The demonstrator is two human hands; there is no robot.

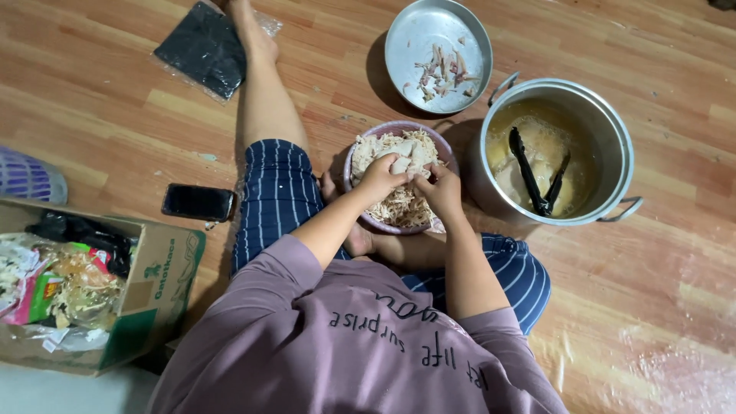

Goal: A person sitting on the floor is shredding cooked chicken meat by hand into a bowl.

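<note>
I sit on a wooden floor with a purple bowl [354, 165] of shredded pale meat [399, 205] between my legs. My left hand [381, 176] and my right hand [440, 188] both pinch one piece of meat [404, 159] over the bowl, fingers closed on it. Beyond the bowl lies a round metal plate [418, 38] with a few bones and scraps [443, 73]. To the right stands a large metal pot [606, 130] holding broth and black tongs [533, 170].
A black phone [198, 202] lies on the floor left of my knee. A cardboard box [157, 287] stuffed with plastic bags and rubbish stands at the left. A dark packet in clear wrap [203, 47] rests by my foot at the top left.
</note>
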